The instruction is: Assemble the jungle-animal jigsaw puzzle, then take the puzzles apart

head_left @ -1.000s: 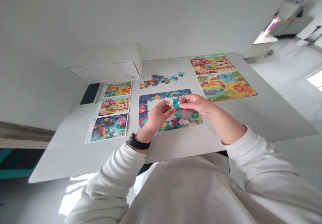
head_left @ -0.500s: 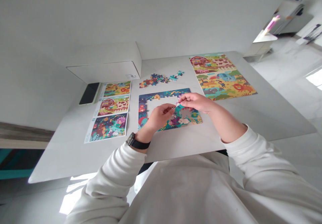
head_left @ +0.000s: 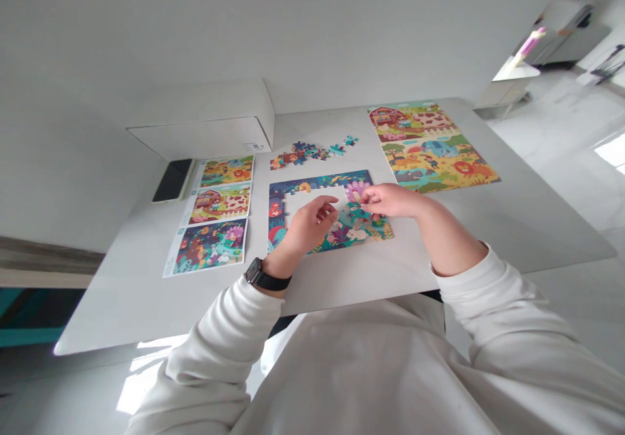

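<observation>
A half-built dark jungle puzzle (head_left: 293, 195) lies on the white table (head_left: 371, 272) in front of me, with a bare white gap in its upper middle. My right hand (head_left: 390, 200) pinches a teal and purple puzzle piece (head_left: 355, 192) down at the right edge of that gap. My left hand (head_left: 312, 221) rests on the puzzle's middle with its fingers loosely bent and thumb out, holding nothing that I can see. A dark watch (head_left: 266, 275) sits on my left wrist. Several loose puzzle pieces (head_left: 307, 153) lie just beyond the puzzle.
A finished farm and animal puzzle (head_left: 430, 148) lies at the right. A sheet of three reference pictures (head_left: 217, 213) lies at the left, with a dark phone (head_left: 172, 180) beside it. A white box (head_left: 205, 126) stands at the back against the wall.
Both hands came down from holding the piece in the air to the puzzle. The right hand now presses the piece in at the gap's right edge; the left hand has let go of it.
</observation>
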A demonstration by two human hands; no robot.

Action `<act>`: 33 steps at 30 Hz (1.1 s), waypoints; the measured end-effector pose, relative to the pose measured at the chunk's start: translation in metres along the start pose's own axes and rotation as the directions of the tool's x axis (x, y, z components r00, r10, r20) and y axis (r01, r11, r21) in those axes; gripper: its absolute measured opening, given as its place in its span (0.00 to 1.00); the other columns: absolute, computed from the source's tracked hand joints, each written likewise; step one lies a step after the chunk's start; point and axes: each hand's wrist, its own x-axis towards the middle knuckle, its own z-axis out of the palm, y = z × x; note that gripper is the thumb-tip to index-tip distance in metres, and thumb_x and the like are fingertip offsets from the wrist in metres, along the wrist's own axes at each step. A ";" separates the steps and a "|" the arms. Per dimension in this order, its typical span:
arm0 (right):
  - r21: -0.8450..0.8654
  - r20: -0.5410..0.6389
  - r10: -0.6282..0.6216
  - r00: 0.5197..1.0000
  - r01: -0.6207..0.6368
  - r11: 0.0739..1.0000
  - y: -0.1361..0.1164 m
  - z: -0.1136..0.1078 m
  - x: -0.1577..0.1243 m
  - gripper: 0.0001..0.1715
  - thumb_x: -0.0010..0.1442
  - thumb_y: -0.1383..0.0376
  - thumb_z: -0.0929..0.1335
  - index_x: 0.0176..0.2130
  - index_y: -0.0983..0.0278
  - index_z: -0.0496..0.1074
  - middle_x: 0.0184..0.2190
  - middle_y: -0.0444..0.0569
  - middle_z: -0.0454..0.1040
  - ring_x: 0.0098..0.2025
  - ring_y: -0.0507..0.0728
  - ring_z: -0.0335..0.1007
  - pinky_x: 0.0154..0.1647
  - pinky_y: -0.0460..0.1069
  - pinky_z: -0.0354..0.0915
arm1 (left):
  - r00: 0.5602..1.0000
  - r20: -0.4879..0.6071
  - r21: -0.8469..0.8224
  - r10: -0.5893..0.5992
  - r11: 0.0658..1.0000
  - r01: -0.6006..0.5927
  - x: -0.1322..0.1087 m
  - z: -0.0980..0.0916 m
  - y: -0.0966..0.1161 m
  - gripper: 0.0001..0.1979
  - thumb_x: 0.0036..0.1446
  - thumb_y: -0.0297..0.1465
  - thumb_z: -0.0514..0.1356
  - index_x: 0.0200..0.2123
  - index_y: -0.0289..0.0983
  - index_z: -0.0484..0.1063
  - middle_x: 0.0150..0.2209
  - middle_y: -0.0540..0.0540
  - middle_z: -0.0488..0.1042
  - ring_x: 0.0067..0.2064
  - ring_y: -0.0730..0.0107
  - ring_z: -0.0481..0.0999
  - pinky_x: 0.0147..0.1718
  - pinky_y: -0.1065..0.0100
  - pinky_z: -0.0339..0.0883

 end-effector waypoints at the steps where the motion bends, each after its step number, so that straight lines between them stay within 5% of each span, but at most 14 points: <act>1: -0.045 -0.019 0.013 1.000 -0.014 0.999 0.001 0.000 0.001 0.06 0.64 0.61 0.72 0.42 0.59 0.77 0.33 0.43 0.84 0.33 0.57 0.82 0.38 0.48 0.70 | 1.000 0.009 0.046 0.021 0.999 -0.021 -0.001 0.000 0.001 0.16 0.65 0.32 0.62 0.56 0.39 0.76 0.41 0.46 0.83 0.37 0.69 0.79 0.41 0.66 0.74; 11: -0.349 -0.090 -0.019 0.996 -0.013 0.937 -0.001 0.000 0.004 0.07 0.63 0.62 0.74 0.42 0.58 0.84 0.34 0.43 0.85 0.36 0.56 0.78 0.38 0.48 0.63 | 0.946 0.206 0.301 0.249 0.904 -0.303 -0.003 0.001 -0.001 0.20 0.64 0.33 0.68 0.59 0.40 0.78 0.54 0.39 0.80 0.57 0.52 0.78 0.60 0.52 0.71; 33: -0.368 -0.133 -0.019 0.991 -0.032 0.929 0.000 0.004 0.002 0.06 0.63 0.61 0.76 0.42 0.58 0.82 0.36 0.42 0.85 0.36 0.55 0.79 0.37 0.48 0.63 | 0.928 0.305 0.374 0.213 0.870 -0.322 -0.006 0.003 -0.001 0.19 0.64 0.35 0.68 0.58 0.43 0.81 0.58 0.40 0.78 0.59 0.50 0.78 0.61 0.51 0.70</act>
